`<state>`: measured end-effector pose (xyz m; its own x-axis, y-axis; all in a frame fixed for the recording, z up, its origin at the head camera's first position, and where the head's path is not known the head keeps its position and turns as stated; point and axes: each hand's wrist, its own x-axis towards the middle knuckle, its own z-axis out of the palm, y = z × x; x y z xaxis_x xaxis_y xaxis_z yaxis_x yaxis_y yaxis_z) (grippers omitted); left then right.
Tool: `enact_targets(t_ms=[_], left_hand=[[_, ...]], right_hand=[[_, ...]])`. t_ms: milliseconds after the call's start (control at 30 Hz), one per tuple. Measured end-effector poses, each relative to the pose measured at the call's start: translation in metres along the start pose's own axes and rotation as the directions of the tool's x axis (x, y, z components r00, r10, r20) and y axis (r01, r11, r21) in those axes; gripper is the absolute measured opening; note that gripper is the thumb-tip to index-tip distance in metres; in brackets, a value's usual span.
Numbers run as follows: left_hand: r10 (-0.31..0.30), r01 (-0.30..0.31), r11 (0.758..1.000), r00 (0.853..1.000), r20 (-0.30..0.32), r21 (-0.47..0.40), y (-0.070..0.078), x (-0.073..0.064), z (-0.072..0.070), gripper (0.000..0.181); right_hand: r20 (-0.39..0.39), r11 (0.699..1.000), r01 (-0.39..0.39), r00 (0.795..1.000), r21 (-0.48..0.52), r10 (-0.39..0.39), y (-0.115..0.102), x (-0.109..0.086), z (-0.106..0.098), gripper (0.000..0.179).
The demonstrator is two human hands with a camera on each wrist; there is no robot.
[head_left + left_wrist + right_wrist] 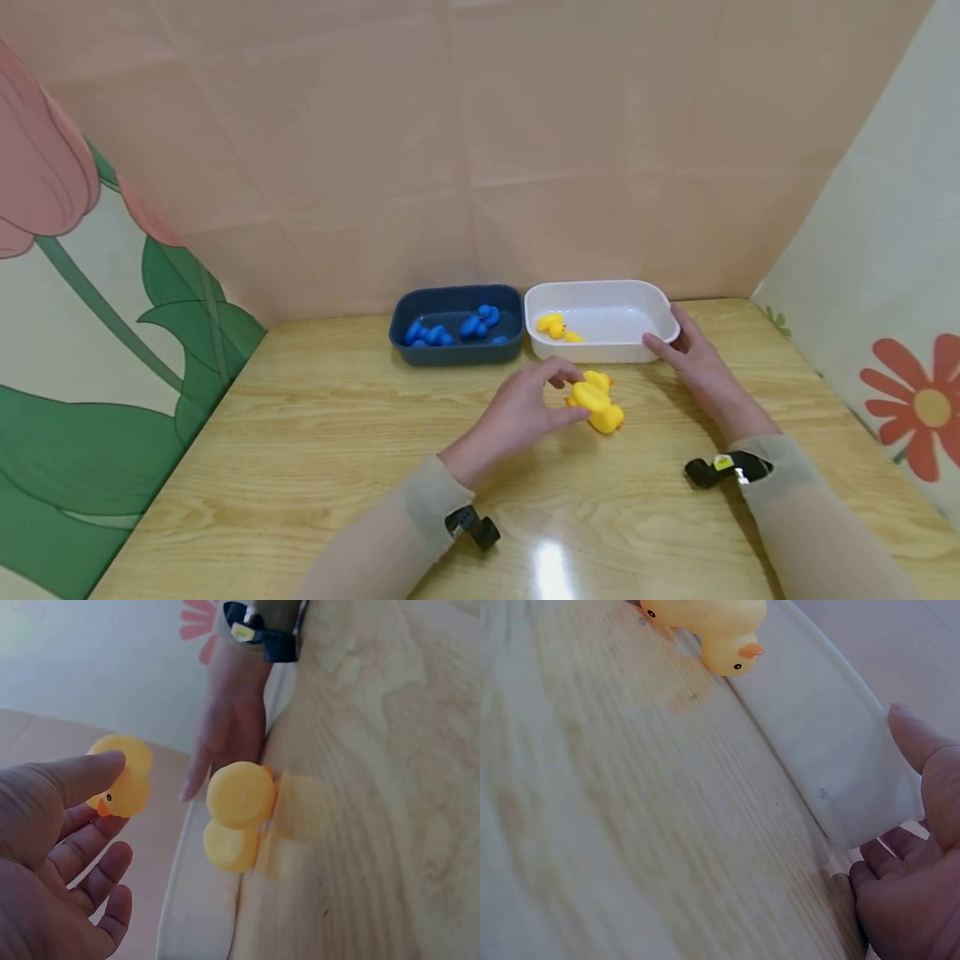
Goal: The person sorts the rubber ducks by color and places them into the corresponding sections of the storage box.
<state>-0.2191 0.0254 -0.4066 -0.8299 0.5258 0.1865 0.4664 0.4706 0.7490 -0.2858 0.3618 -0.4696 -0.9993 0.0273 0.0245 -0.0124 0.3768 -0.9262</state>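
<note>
My left hand (521, 404) pinches a yellow toy duck (129, 787) between thumb and fingers, raised off the table. Two more yellow ducks, a nearer duck (609, 419) and a farther duck (599, 380), stand on the tabletop just beyond it, in front of a white tub (600, 352). At the tub's right end, my right hand (693, 354) grips it, thumb at the rim and fingers around the outer end. Inside the tub, toward its left end, lie several yellow ducks (552, 325).
A dark blue tub (456, 357) sits directly left of the white one and holds several blue ducks (474, 327). Both stand at the back of the wooden table (315, 450), against a pinkish cloth backdrop (360, 167). A flower-printed panel (911, 358) rises at the right.
</note>
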Motion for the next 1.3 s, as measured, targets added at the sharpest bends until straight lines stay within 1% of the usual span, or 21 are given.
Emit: enact_targets(t_ms=[167,267,533,600,733,833,967,1033,1100,1167,1300], left_hand=[[-0.003,0.003,1.0,0.997,-0.074,0.002,-0.001,0.003,-0.006,0.038],[0.018,-0.015,1.0,0.993,-0.115,0.027,-0.002,0.008,-0.009,0.037],[0.062,-0.038,0.992,0.978,-0.2,0.12,-0.005,0.032,-0.018,0.039],[0.068,-0.037,0.989,0.973,-0.222,0.142,-0.006,0.038,-0.02,0.04],[0.064,-0.015,0.982,0.963,-0.262,0.187,-0.009,0.048,-0.021,0.041],[0.076,-0.014,0.978,0.954,-0.289,0.21,-0.013,0.057,-0.02,0.041],[0.065,-0.003,0.981,0.946,-0.317,0.193,-0.014,0.068,-0.02,0.038],[0.041,0.014,0.986,0.946,-0.322,0.166,-0.014,0.073,-0.019,0.037],[0.023,0.03,0.987,0.947,-0.319,0.158,-0.013,0.078,-0.018,0.036],[0.017,0.037,0.985,0.949,-0.316,0.167,-0.014,0.083,-0.017,0.036],[0.025,0.045,0.976,0.949,-0.316,0.213,-0.017,0.093,-0.017,0.037]], right_hand=[[0.002,1.0,0.01,1.0,-0.008,-0.01,0.002,0.0,0.0,0.106],[0.002,1.0,0.013,1.0,-0.016,-0.013,0.003,0.001,0.0,0.105],[0.002,1.0,0.017,1.0,-0.009,-0.017,0.004,0.001,0.0,0.105],[0.005,1.0,0.011,1.0,-0.004,-0.011,0.004,0.002,0.0,0.106],[0.008,1.0,-0.007,1.0,-0.005,0.007,0.006,0.003,0.001,0.107],[0.006,1.0,0.002,1.0,0.001,-0.002,0.007,0.004,0.002,0.107],[0.002,1.0,0.018,1.0,0.002,-0.018,0.007,0.004,0.002,0.107],[0.002,1.0,0.015,1.0,-0.001,-0.015,0.006,0.004,0.002,0.107],[-0.001,1.0,0.011,1.0,-0.007,-0.011,0.006,0.003,0.002,0.108],[-0.003,1.0,0.014,1.0,-0.003,-0.014,0.006,0.003,0.004,0.107],[-0.004,1.0,0.027,1.0,-0.001,-0.027,0.006,0.005,0.006,0.106]])
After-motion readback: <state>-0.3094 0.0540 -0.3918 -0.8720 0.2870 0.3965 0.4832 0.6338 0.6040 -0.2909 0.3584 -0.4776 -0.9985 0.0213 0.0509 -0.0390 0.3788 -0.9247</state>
